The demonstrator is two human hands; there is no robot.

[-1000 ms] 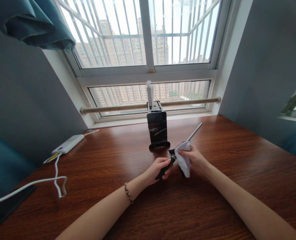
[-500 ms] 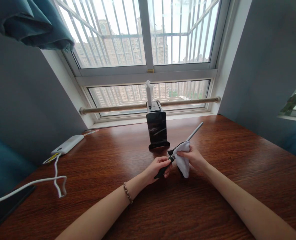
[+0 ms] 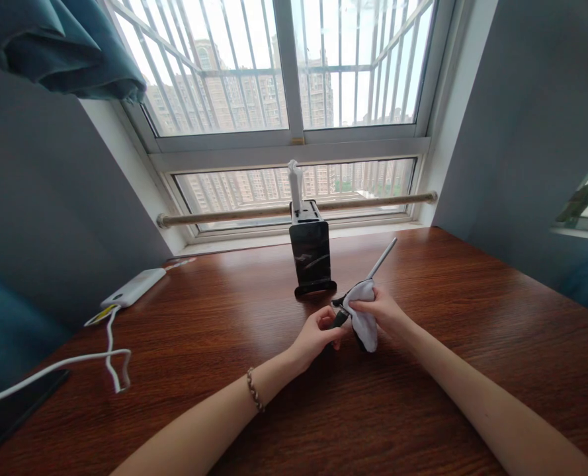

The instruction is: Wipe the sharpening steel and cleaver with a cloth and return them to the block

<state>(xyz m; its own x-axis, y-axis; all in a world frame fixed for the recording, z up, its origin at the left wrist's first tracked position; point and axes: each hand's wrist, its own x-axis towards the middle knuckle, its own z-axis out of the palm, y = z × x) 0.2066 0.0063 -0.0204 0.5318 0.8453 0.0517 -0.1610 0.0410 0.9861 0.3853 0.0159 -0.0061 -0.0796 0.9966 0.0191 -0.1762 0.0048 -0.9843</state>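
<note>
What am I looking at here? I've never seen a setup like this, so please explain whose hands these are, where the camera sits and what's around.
There is no machine here: these are a person's two bare hands. The view comes from a camera worn on that person's head, looking forward and down.

The left hand, with a bracelet on its wrist, grips a dark handle. The right hand pinches a white cloth, beyond which a grey rod sticks out; the cloth hides whether rod and handle join.

On the brown tabletop, a black holder stands near the window, something white rising from its top. At the left lie a white device and a white cable.
</note>
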